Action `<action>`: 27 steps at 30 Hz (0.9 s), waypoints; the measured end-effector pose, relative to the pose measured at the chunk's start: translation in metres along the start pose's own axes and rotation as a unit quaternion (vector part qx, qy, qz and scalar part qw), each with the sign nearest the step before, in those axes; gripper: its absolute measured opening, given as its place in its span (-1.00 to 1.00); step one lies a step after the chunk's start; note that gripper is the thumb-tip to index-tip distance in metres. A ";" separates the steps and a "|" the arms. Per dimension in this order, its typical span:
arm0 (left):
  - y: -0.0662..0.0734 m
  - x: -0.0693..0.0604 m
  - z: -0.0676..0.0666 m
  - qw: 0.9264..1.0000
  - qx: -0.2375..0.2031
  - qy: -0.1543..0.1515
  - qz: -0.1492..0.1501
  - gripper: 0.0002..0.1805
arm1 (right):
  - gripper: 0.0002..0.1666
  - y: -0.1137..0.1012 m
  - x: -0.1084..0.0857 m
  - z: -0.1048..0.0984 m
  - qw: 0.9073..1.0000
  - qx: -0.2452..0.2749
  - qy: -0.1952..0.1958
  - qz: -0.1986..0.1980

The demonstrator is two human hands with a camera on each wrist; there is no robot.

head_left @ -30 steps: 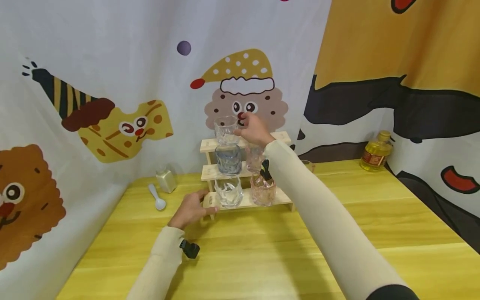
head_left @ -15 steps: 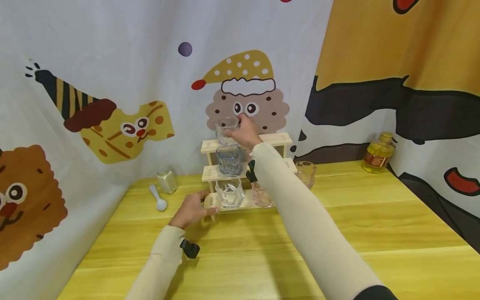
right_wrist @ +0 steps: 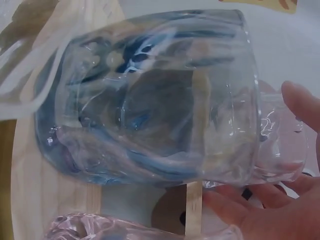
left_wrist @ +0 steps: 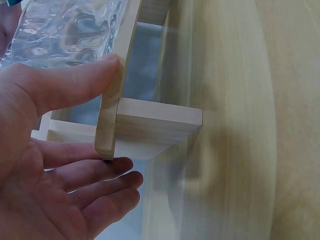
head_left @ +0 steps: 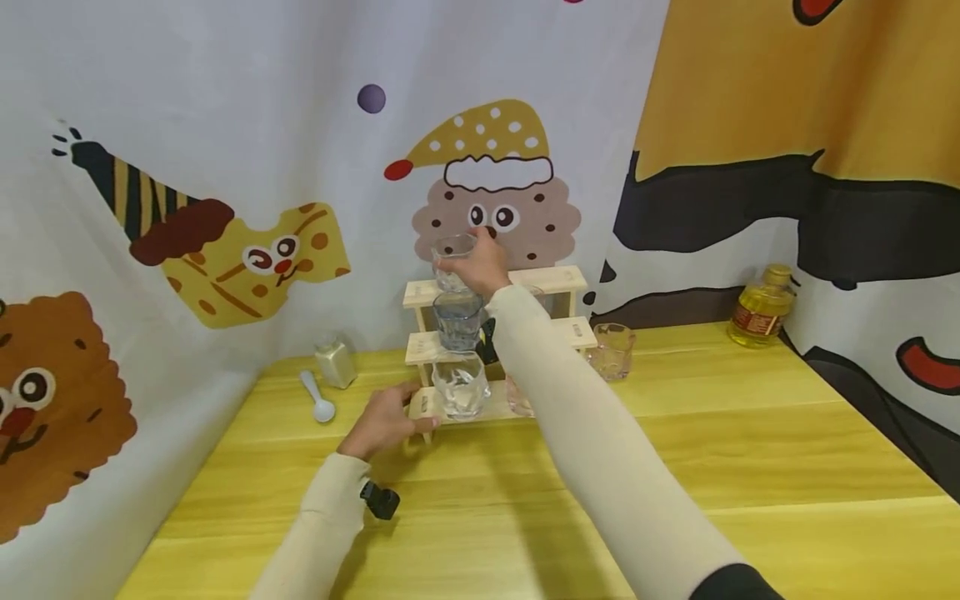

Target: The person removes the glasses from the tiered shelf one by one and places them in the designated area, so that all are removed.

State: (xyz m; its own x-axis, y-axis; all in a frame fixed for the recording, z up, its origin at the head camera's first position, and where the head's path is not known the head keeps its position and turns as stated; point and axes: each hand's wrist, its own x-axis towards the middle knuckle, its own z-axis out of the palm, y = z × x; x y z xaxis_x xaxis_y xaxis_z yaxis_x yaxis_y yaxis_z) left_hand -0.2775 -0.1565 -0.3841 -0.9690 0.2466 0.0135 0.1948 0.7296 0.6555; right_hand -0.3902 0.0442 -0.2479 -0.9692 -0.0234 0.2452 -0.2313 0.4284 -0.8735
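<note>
Glass tumbler [head_left: 453, 247] in right grip [head_left: 482, 263]

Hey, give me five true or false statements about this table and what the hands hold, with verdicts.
1. The left hand pinches the bottom tier of the wooden rack. True.
2. The right hand grips the blue glass. False: the right hand holds the clear glass on the top tier.
3. A spoon lies on the table, left of the rack. True.
4. The yellow bottle stands on the rack. False: the yellow bottle stands on the table.
5. A pinkish glass stands right of the rack. True.
</note>
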 end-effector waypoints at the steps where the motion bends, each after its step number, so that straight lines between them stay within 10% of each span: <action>1: 0.001 0.001 0.001 1.000 -0.002 0.001 0.001 -0.31 | -0.01 0.000 0.000 0.000 1.000 0.001 0.005 0.000; 27: 0.004 0.000 0.003 1.000 -0.014 0.010 -0.001 -0.35 | -0.04 -0.028 -0.006 -0.031 0.999 0.043 -0.003 -0.024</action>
State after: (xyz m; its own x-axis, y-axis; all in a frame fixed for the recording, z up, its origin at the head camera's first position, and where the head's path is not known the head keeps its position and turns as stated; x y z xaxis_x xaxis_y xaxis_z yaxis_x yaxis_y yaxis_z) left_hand -0.2764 -0.1521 -0.3836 -0.9725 0.2313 0.0268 0.1880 0.7120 0.6765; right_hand -0.3751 0.0605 -0.2121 -0.9575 -0.0480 0.2844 -0.2830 0.3466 -0.8943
